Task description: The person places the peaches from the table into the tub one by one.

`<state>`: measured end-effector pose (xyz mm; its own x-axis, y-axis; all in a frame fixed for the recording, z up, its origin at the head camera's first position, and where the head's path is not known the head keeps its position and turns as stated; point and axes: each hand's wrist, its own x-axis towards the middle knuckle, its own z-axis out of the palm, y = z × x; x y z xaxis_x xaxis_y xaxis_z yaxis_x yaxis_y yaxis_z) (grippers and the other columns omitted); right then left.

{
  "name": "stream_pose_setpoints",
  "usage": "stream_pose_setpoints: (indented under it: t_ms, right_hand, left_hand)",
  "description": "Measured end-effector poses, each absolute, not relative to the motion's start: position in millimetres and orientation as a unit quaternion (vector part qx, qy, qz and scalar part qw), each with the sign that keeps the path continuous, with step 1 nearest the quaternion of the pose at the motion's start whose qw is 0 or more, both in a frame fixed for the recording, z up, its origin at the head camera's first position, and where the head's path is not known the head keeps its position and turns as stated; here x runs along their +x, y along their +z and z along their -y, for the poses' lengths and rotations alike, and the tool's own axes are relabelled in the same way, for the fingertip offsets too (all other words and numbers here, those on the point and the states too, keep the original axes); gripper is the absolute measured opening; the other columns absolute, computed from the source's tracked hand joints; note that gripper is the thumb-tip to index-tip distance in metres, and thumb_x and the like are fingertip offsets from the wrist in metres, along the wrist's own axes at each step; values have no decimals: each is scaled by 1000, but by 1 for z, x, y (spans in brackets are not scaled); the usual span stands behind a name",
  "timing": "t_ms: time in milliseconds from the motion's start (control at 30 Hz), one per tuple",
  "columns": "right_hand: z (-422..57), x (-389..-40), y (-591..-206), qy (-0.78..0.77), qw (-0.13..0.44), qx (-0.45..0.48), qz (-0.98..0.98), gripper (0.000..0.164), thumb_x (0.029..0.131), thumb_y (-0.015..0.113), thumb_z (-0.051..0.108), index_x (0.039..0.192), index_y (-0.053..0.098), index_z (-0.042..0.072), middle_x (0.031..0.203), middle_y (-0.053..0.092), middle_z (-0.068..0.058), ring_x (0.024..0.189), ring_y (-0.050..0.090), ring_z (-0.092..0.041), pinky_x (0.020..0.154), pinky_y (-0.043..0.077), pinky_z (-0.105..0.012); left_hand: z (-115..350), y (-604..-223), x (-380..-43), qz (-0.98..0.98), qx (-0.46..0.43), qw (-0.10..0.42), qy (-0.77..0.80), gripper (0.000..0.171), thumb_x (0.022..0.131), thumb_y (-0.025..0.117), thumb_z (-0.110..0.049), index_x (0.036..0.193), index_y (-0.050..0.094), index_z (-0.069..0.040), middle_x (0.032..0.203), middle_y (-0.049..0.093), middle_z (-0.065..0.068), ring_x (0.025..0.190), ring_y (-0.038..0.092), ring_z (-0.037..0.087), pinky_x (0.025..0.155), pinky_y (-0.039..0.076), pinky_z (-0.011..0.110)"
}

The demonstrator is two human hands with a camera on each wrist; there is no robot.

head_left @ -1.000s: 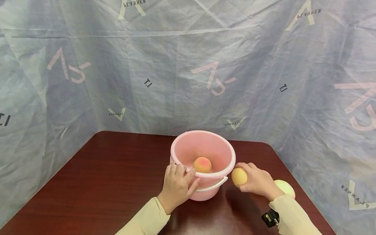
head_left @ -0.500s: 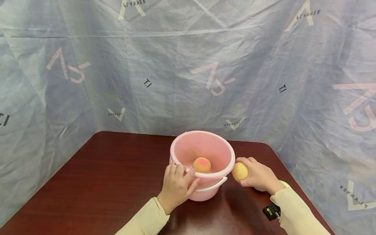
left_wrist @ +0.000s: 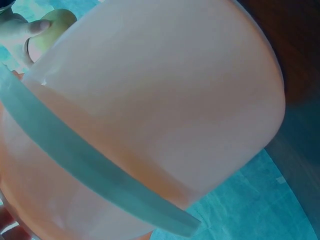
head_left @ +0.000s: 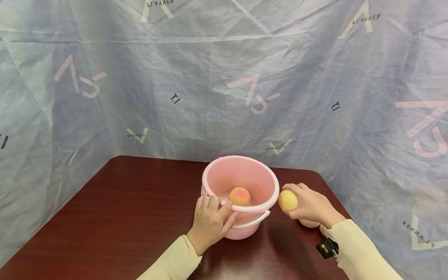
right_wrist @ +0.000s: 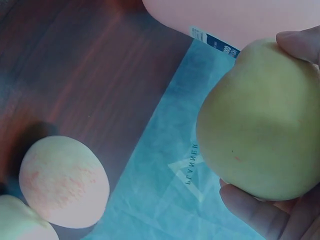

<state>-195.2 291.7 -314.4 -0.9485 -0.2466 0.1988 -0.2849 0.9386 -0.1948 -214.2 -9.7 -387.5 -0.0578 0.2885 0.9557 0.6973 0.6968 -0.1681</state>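
A pink bucket (head_left: 241,232) with a white handle (head_left: 252,224) stands on the table. My left hand (head_left: 211,220) grips its near rim, fingers over the edge and thumb along the outside. Inside the bucket lies an orange-yellow peach (head_left: 239,196) with a red blush. Just right of the rim, my right hand (head_left: 309,205) holds a yellow peach (head_left: 288,200) above the table, between thumb and fingers. In the right wrist view this peach (right_wrist: 260,125) fills much of the right side, with fingertips above and below it.
On the table to the right lie a pale, pink-flecked peach (right_wrist: 64,182) and another pale fruit (right_wrist: 22,222), both partly covered by my right arm in the head view. A printed grey cloth (head_left: 210,77) surrounds the dark red wooden table (head_left: 115,217).
My right hand has lifted the yellow peach a little and moved slightly right, now covering more of the fruit on the table. The left hand stays on the bucket rim.
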Motion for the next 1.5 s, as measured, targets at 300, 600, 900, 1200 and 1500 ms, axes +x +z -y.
stream_pose_setpoints:
  t_ms: [300,600,900,1200,1500]
  right_hand:
    - [-294,-197,-300,104,91,147,979,66,60,77,23,122,56,15,103,56,-12,64,51,-14,53,41,-34]
    - [-294,-195,-291,98,99,148,979,66,60,78,24,122,57,17,104,57,-10,68,51,-13,54,42,-35]
    - [-289,-191,-278,88,112,165,976,64,59,77,24,120,57,18,102,57,-8,69,51,-13,54,42,-35]
    - [-285,-190,-268,55,122,183,974,61,59,77,24,117,58,23,95,55,-2,69,50,-13,53,40,-34]
    - [-279,-188,-252,45,107,179,977,61,59,75,23,118,58,23,91,53,0,63,49,-10,51,39,-33]
  left_hand:
    - [9,-387,-215,706,-350,590,-172,30,96,46,-37,88,61,-12,75,41,5,67,41,24,65,37,39]
    - [10,-390,-214,711,-347,587,-170,32,97,43,-37,89,61,-12,75,41,5,67,41,24,66,38,39]
    - [9,-389,-213,709,-346,590,-169,32,97,43,-37,89,62,-12,75,41,5,67,41,24,65,37,39]
    - [8,-388,-213,711,-346,590,-163,32,97,44,-38,87,61,-13,75,41,5,68,42,24,65,37,39]
    - [8,-389,-213,714,-347,585,-164,32,96,44,-37,87,62,-12,75,41,5,68,41,24,66,38,40]
